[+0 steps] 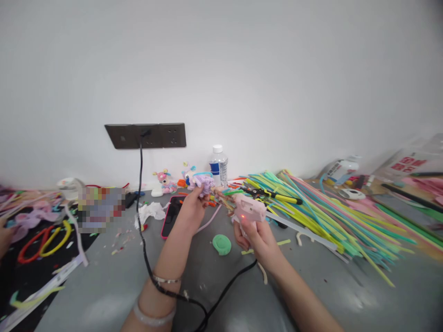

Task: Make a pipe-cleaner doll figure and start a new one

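Observation:
My right hand (254,237) is wrapped round a pale pink hot glue gun (251,207) with a small red light on its body. Its nozzle points left toward a fuzzy lilac pipe-cleaner piece (205,183), pinched in the fingers of my left hand (195,203). Whether the nozzle touches the piece I cannot tell. A black cord (238,275) runs from the gun's handle. Below and between my hands lies a round green coil (221,244). Left of my left hand, a pink-edged phone (172,216) lies on the grey table, partly hidden by my forearm.
Many coloured pipe cleaners (311,212) spread to the right, with yellow-handled pliers (277,197) on them. Behind stand a water bottle (218,168) and small fuzzy figures (165,180). The cord reaches a wall socket (145,136). At far left are another person's hand (4,237) and scissors (34,246).

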Demonstrator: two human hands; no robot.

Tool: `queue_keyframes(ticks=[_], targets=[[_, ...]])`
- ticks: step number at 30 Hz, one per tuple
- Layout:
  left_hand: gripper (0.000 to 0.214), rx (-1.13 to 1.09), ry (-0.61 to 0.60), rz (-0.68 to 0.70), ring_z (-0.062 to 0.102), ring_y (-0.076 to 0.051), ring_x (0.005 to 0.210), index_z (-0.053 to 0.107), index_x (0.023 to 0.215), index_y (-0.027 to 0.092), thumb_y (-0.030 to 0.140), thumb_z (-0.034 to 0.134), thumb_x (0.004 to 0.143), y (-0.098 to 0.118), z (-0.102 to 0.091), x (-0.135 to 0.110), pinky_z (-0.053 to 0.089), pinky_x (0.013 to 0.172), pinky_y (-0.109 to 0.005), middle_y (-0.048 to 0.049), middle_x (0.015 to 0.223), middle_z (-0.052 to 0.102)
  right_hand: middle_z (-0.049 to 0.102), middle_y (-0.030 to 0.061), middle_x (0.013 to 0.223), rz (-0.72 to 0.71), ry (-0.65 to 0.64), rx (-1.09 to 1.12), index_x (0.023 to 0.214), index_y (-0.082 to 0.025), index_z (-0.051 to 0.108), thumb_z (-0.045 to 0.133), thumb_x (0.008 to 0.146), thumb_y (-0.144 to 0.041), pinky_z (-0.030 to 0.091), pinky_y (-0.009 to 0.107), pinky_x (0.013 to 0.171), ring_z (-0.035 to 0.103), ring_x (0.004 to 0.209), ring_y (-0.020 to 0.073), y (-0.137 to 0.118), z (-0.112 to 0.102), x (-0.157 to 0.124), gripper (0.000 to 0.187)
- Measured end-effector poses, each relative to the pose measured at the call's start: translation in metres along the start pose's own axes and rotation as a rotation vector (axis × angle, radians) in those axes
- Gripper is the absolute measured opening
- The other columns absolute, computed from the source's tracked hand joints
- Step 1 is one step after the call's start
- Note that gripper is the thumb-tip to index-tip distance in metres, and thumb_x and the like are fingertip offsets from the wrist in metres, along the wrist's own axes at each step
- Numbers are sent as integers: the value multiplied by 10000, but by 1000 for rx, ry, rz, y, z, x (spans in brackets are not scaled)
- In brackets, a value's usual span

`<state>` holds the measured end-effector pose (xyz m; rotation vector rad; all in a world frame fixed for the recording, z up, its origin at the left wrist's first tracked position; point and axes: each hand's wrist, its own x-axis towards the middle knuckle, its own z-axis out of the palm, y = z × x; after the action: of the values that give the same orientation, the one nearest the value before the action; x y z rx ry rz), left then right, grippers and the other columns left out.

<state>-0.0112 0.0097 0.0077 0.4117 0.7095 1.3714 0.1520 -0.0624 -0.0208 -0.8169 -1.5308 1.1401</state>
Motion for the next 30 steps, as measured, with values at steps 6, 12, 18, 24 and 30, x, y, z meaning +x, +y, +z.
queue_keyframes(ticks=[6,12,18,24,30], targets=[[136,26,38,-6,539,-74,512,636,691,154,208,738,762,3,3,-3,382,516,-209,32,583,623,352,-55,431,23,6,139,549,-200,443,436,937,-626,277,236,412,335,389,80,-11,6,3,576],[179,29,17,15,524,-69,500,632,704,161,227,798,703,3,5,-6,372,511,-204,46,582,615,342,-55,406,49,-5,133,500,-188,437,425,943,-628,293,217,406,326,374,65,-12,8,8,624],[156,25,18,7,528,-72,505,627,683,163,209,766,738,2,5,-6,375,514,-202,41,575,613,342,-55,409,64,10,84,507,-184,444,424,937,-642,296,215,407,334,372,63,-11,6,10,629],[146,21,18,7,526,-76,516,636,689,153,222,727,779,2,2,-4,379,523,-209,29,585,618,348,-63,418,105,-6,71,571,-192,452,445,916,-663,285,215,398,319,375,67,-12,4,5,583],[151,20,-14,18,539,-85,535,636,714,160,236,764,740,1,0,-3,387,546,-218,32,607,618,360,-84,421,131,2,43,741,-184,508,450,908,-668,289,211,400,330,372,75,-15,6,3,515]])
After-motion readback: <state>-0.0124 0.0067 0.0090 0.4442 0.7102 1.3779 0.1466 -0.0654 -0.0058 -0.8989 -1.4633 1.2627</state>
